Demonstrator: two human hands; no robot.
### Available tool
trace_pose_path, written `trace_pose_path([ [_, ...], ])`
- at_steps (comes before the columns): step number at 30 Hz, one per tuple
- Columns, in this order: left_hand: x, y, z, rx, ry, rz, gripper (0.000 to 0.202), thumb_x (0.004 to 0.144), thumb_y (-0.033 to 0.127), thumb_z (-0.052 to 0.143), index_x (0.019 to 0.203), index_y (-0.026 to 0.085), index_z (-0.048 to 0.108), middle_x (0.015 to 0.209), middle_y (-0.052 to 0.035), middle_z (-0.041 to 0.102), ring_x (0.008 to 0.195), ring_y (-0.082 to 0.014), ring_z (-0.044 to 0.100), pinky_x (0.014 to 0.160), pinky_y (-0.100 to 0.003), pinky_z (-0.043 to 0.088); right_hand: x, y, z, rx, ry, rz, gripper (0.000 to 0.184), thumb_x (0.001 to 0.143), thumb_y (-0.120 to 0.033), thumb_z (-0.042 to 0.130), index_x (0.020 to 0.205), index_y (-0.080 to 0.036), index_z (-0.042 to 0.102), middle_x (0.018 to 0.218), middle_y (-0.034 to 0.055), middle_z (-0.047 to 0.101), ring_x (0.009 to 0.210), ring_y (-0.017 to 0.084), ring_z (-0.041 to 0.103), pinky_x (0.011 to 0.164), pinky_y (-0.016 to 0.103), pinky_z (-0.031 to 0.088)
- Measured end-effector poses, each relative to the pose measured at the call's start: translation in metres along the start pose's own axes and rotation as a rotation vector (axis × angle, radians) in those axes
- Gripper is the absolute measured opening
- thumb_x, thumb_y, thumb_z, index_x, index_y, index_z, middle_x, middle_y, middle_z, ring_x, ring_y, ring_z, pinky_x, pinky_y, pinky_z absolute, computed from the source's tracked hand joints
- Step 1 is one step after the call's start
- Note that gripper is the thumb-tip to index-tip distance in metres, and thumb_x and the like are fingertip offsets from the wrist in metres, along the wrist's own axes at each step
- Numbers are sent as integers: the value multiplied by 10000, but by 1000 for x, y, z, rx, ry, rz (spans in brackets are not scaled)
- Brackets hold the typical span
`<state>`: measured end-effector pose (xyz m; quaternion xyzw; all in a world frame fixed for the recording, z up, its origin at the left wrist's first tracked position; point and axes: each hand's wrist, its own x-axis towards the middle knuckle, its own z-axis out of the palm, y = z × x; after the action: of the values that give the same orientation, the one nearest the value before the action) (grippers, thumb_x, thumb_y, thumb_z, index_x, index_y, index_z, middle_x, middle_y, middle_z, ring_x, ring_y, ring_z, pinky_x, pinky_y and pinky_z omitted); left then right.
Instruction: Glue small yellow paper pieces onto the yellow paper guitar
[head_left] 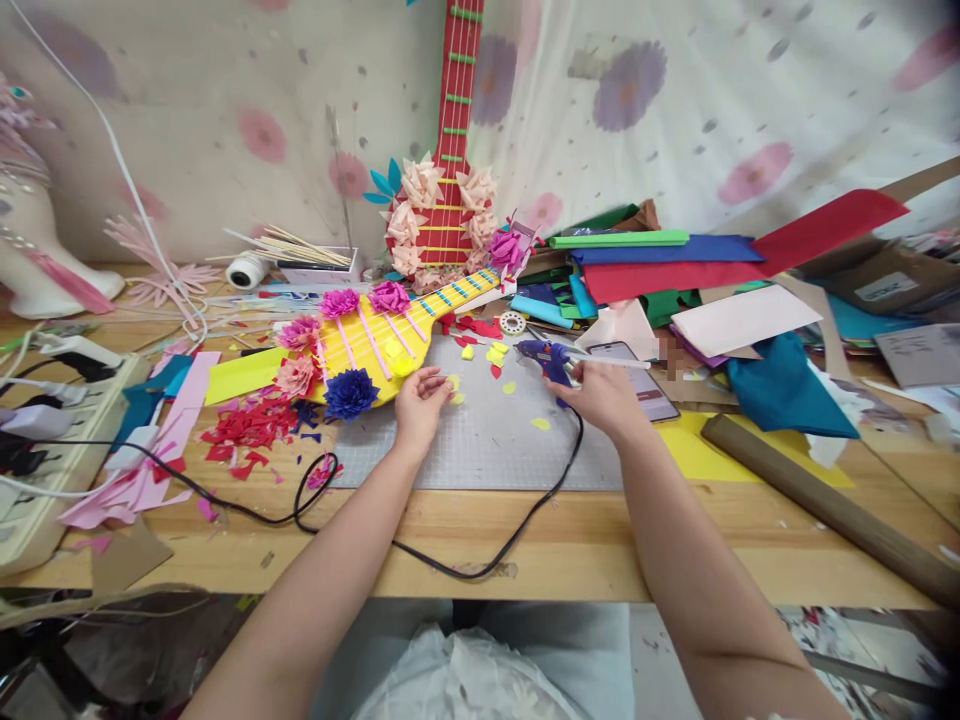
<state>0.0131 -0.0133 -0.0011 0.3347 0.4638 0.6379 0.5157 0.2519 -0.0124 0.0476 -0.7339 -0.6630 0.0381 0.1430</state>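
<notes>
My right hand (600, 395) is closed around a blue hot glue gun (547, 355), nozzle pointing left, its black cord (517, 530) looping over the table's front edge. My left hand (420, 400) rests on the grey cutting mat (487, 450) beside the yellow paper guitar (375, 340), fingers curled; what they pinch, if anything, is too small to make out. The guitar carries pink and blue paper flowers. Small yellow paper scraps (495, 355) lie on the mat between my hands.
A red paper guitar (450, 130) with peach flowers leans on the back wall. Stacked coloured sheets (675, 260) and a phone (645, 380) lie right; a brown tube (825, 505) lies at front right. Red scraps (247, 425), a power strip (52, 420) and cables crowd the left.
</notes>
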Motion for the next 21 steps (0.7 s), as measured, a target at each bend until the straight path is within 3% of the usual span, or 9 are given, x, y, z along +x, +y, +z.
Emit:
trace_pose_path([
  [2, -2, 2, 3, -30, 13, -15, 362, 540, 213, 750, 840, 155, 555, 719, 1, 606, 670, -116, 606, 668, -299, 524, -8, -9, -5, 105, -149, -61, 301, 692, -489, 594, 685, -196, 528, 722, 48, 603, 725, 204, 546, 644, 306, 376],
  [5, -5, 7, 10, -96, 26, -29, 353, 546, 195, 749, 823, 151, 534, 738, 4, 602, 680, -104, 612, 695, -288, 521, -18, -37, 4, 466, -314, -188, 271, 711, -457, 561, 642, -201, 505, 636, 2, 553, 625, 144, 500, 586, 269, 355],
  [7, -8, 12, 17, -142, 31, -38, 343, 557, 166, 741, 816, 154, 517, 750, 7, 599, 693, -103, 621, 715, -287, 518, -20, -59, 18, 755, -303, -210, 247, 708, -442, 551, 679, -200, 510, 649, -8, 540, 606, 126, 477, 584, 264, 363],
  [11, -12, 23, 26, -203, 79, -97, 301, 596, 113, 708, 799, 165, 491, 748, 18, 585, 705, -106, 627, 738, -294, 503, -18, -94, 38, 1150, -204, -101, 262, 648, -426, 611, 737, -197, 522, 730, -2, 562, 659, 118, 503, 640, 265, 404],
  [17, -18, 32, 32, -313, 183, -237, 215, 662, 66, 636, 776, 172, 489, 752, 23, 593, 689, -56, 582, 732, -217, 447, -16, -118, 41, 1422, -244, 49, 298, 591, -395, 668, 770, -190, 549, 769, -10, 576, 688, 103, 520, 667, 250, 424],
  [21, -20, 33, 35, -351, 200, -255, 213, 668, 63, 626, 781, 173, 483, 744, 25, 595, 676, -53, 574, 680, -195, 433, -17, -125, 47, 1550, -224, 130, 274, 584, -362, 681, 735, -178, 545, 727, -25, 563, 638, 80, 511, 664, 240, 429],
])
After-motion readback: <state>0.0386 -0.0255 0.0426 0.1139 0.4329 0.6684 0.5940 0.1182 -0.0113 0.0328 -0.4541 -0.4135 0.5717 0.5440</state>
